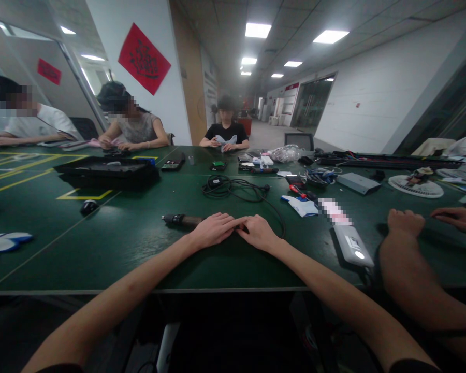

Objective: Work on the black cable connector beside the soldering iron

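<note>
On the green table, a dark electric screwdriver (182, 220) lies sideways with its tip to the left. My left hand (215, 228) is closed over its rear part, fingers pointing right. My right hand (258, 232) is closed at the tail end, fingertips meeting those of my left hand. A small dark piece shows between the hands, mostly hidden. The black power cord (281, 215) curves down behind my right wrist, and my right fingers appear to grip its end. The rest of the cord lies in loose loops beyond my hands, with a black adapter (215, 181) among them.
A black tray-like casing (108, 168) and a mouse (88, 207) are on the left. To the right lie a red-handled screwdriver (297, 190), a blue-and-white packet (301, 205) and a white power bank-like device (352, 246). A co-worker's arm (407, 269) rests close on the right; others sit across.
</note>
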`<state>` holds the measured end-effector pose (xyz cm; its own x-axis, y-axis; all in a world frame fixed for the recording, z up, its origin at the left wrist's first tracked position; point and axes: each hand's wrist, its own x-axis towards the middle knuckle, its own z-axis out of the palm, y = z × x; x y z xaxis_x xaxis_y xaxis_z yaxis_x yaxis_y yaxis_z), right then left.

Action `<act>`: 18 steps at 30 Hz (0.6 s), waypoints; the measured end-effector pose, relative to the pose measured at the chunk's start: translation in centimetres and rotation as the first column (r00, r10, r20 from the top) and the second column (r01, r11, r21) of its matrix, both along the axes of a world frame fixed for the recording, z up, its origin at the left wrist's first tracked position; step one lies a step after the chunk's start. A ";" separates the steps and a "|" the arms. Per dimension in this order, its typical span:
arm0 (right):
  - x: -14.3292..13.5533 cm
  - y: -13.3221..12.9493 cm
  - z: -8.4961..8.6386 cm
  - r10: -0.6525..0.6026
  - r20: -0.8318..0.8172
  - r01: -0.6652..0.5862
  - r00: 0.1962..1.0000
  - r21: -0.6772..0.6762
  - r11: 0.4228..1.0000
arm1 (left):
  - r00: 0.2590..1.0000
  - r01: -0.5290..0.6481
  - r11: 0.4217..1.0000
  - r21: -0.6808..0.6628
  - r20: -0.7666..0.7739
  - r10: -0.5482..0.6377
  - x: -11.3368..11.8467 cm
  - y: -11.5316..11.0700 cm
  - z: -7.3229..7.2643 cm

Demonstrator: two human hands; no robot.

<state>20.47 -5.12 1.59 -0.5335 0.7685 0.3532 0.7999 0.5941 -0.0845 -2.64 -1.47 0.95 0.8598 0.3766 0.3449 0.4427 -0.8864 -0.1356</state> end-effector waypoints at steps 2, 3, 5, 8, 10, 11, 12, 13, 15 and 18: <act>0.0 0.0 -0.1 0.004 0.001 -0.004 1.000 0.000 1.000 | 1.000 -0.009 1.000 0.002 0.005 0.009 0.0 0.1 -0.1; 0.0 0.1 -0.1 0.006 -0.001 -0.006 1.000 0.000 1.000 | 1.000 -0.004 1.000 0.002 0.007 0.004 0.0 0.1 -0.1; 0.0 0.1 -0.2 0.010 -0.006 -0.010 1.000 0.001 1.000 | 1.000 0.020 1.000 -0.002 0.008 -0.020 0.0 0.2 -0.2; 0.0 0.1 -0.2 0.012 -0.010 -0.012 1.000 0.007 1.000 | 0.999 0.038 0.999 -0.004 0.016 -0.038 -0.1 0.3 -0.4; 0.0 0.1 -0.2 0.010 -0.008 -0.010 1.000 0.009 1.000 | 0.999 0.022 1.000 0.000 0.031 -0.022 -0.1 0.3 -0.5; 0.0 0.1 -0.2 0.009 -0.007 -0.009 1.000 0.008 1.000 | 0.999 0.015 1.000 0.000 0.039 -0.015 0.0 0.3 -0.4; 0.0 0.1 -0.2 0.009 -0.006 -0.009 1.000 0.008 1.000 | 0.999 0.012 1.000 -0.002 0.046 -0.011 0.0 0.3 -0.4; 0.0 0.0 -0.2 0.009 -0.006 -0.009 1.000 0.008 1.000 | 0.999 0.016 1.000 -0.006 0.050 -0.015 0.0 0.2 -0.4; 0.0 0.0 -0.1 0.009 -0.009 -0.009 1.000 0.009 1.000 | 0.998 0.035 0.999 -0.011 0.050 -0.034 0.0 0.2 -0.3; 0.0 0.0 -0.1 0.009 -0.012 -0.009 1.000 0.007 1.000 | 0.998 0.039 0.999 -0.007 0.044 -0.039 -0.1 0.1 -0.2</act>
<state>20.46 -5.10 1.54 -0.5363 0.7610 0.3650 0.7932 0.6022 -0.0900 -2.72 -1.32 0.74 0.8581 0.3458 0.3796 0.4128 -0.9042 -0.1096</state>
